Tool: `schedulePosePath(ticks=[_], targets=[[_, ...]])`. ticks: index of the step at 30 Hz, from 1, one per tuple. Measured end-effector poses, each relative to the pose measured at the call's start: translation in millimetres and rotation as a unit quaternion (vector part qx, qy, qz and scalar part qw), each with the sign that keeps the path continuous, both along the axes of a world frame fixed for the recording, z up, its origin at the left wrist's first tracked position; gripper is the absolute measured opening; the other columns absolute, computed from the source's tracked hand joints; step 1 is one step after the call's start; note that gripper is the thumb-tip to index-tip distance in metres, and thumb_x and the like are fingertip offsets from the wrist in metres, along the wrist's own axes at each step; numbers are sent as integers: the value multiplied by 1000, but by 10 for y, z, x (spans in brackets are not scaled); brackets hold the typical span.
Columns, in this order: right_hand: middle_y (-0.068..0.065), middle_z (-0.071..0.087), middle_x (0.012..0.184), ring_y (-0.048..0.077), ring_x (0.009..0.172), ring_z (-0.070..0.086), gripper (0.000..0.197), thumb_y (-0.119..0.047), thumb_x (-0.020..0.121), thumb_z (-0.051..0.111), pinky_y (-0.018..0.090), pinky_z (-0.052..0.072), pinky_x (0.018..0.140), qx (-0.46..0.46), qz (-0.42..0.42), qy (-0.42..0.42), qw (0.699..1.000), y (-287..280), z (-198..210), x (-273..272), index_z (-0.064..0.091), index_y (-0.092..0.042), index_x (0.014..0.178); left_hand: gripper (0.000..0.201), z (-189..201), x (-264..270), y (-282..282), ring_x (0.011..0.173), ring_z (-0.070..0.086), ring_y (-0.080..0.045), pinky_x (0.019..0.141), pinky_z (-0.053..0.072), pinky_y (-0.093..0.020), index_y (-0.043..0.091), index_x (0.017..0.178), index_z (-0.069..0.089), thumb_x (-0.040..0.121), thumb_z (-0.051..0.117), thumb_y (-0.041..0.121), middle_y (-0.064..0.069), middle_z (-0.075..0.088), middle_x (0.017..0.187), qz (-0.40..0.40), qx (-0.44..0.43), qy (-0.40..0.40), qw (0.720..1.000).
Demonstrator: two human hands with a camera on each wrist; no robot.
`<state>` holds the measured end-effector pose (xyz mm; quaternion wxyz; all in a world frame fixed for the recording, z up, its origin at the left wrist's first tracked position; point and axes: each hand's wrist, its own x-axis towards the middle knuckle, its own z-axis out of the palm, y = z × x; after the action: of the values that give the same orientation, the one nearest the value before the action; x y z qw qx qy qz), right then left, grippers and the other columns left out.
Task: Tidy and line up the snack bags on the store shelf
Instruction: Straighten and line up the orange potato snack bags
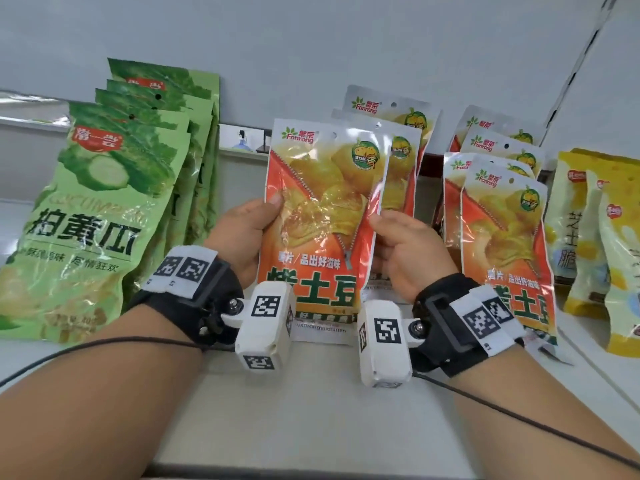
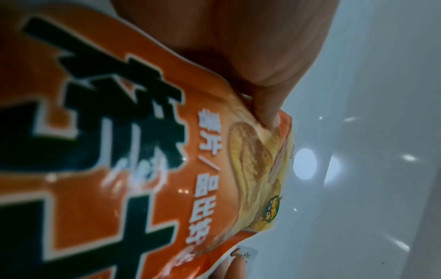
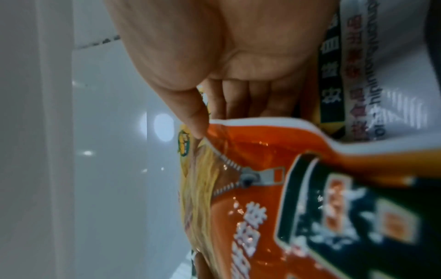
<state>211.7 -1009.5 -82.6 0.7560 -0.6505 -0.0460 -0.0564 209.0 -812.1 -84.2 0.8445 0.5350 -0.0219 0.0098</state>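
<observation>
An orange potato-chip bag stands upright in the middle of the white shelf, held by both hands. My left hand grips its left edge, thumb on the front. My right hand grips its right edge, thumb in front and fingers behind. In the left wrist view my thumb presses the orange bag. The right wrist view has the thumb at the edge of the orange bag, with the other fingers behind it. Two more orange bags stand behind the held one.
A leaning row of green cucumber-snack bags fills the left. Another row of orange bags stands on the right, then yellow cheese-snack bags at the far right. A grey back wall closes the shelf.
</observation>
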Motion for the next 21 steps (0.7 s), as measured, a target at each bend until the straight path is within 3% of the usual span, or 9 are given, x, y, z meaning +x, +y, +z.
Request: schedulePosePath(ticks=[4, 8, 12, 17, 21], targets=[[-4, 68, 62, 10, 55, 63, 20, -9, 92, 55, 22, 49, 47, -83, 15, 2, 996, 43, -56, -67, 60, -17, 74, 33, -28, 6, 64, 107, 61, -46, 83, 53, -60, 0, 113, 58, 95, 54, 27, -28, 62, 119, 21, -28, 10, 999], [7, 67, 80, 22, 74, 61, 19, -9, 94, 52, 34, 52, 63, -80, -36, -26, 996, 73, -29, -106, 60, -15, 78, 34, -53, 22, 55, 107, 63, -40, 93, 50, -55, 4, 112, 63, 95, 52, 32, -22, 67, 113, 15, -3, 6, 1000], [15, 67, 94, 26, 83, 62, 13, -11, 94, 52, 44, 54, 78, -49, -72, -27, 996, 55, -11, -130, 61, -13, 86, 21, -125, 34, 38, 87, 68, -27, 85, 54, -45, 7, 96, 63, 93, 54, 26, -10, 73, 90, -32, 78, -2, 996], [7, 68, 82, 20, 72, 62, 9, -15, 92, 56, 32, 53, 63, -59, -3, -13, 998, 75, -52, -160, 63, -13, 87, 15, -151, 89, 69, 71, 70, -19, 67, 59, -34, 8, 90, 62, 94, 54, 20, -7, 74, 80, 5, 76, -21, 997], [14, 71, 89, 26, 78, 65, 15, -11, 91, 57, 43, 56, 74, -127, 7, -13, 992, 94, -76, -182, 64, 2, 92, 16, -140, 113, 68, 76, 70, -22, 75, 58, -39, 8, 90, 62, 93, 56, 22, -9, 74, 84, 14, 62, -24, 998]])
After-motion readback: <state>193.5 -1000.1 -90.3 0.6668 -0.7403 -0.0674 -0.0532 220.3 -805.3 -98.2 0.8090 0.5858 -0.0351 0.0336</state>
